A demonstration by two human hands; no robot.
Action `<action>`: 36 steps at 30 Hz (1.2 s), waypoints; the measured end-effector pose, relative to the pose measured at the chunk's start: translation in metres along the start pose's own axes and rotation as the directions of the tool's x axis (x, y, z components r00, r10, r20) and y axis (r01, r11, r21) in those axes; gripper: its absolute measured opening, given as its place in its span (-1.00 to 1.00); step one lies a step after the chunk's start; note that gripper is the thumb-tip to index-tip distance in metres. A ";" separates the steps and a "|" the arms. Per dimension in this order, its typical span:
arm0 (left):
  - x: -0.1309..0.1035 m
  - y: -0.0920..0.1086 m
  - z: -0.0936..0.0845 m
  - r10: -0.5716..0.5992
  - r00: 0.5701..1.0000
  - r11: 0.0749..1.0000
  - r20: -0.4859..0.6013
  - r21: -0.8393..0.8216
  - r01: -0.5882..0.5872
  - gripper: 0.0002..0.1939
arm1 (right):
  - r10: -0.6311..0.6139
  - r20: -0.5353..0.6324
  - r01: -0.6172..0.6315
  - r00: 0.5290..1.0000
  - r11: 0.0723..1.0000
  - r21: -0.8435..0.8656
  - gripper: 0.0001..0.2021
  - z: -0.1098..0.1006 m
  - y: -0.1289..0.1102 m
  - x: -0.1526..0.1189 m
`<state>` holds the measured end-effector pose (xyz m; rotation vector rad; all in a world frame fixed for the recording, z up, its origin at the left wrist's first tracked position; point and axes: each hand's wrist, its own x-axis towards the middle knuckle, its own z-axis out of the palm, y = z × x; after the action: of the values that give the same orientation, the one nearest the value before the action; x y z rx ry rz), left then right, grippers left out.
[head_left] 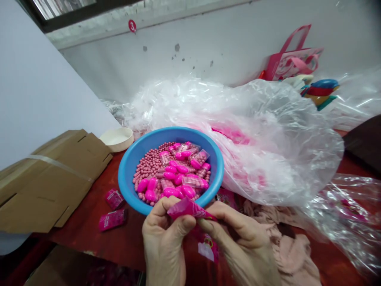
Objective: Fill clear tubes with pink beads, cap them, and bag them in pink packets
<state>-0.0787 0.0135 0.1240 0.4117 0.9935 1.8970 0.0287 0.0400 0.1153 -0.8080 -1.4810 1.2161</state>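
Between my two hands is a small pink printed packet (187,209), pinched along its upper part near the front rim of a blue basin (218,174). My left hand (166,238) grips its left side between thumb and fingers. My right hand (238,234) pinches it on the right, and its lower part hangs below, partly hidden. Pink beads (147,169) fill the basin's left side. On top lie several clear tubes (193,182) with bright pink rounded caps, some holding beads. Two more pink packets, one nearer me (112,219) and one behind (114,198), lie on the red table.
Flattened cardboard (53,178) lies at the left, beside a white round dish (117,139). A large heap of clear plastic bags (256,131) fills the back and right. Pinkish cloth (293,254) sits at the lower right. A pink handbag (293,61) leans against the wall.
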 end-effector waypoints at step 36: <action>0.065 0.021 -0.018 0.036 0.983 0.967 -0.181 -0.241 -0.079 -0.88 | 0.335 0.124 -0.356 0.934 0.839 0.412 -0.66 0.013 0.014 0.061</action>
<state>-0.1360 0.0550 0.1212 0.1299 0.8498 2.1074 -0.0013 0.0957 0.1198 -0.7621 -1.0603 1.7705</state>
